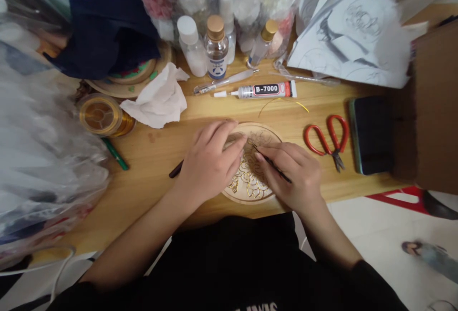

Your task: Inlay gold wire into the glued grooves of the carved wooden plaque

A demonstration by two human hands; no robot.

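Observation:
A round wooden plaque [253,198] lies on the table near its front edge. Gold wire outlines [250,176] fill its lower part, and drawn lines show on the upper part. My left hand [211,160] rests over the plaque's left side, fingers stretched out and fingertips on the surface. A dark stick-like handle [175,169] pokes out beside that hand; its other end is hidden. Between the thumb and fingers of my right hand [295,170] is a thin black tool, seemingly tweezers [277,170]. Its tip points at the drawn lines near my left fingertips.
Behind the plaque lie a curved gold wire [284,100], a glue tube [266,90] and a clear pen [226,82]. Red-handled cutters [331,141] and a phone [372,134] sit to the right. Leftward are a gold wire spool [103,115], crumpled tissue [157,96] and a green pen [115,153]. Bottles [216,48] stand at the back.

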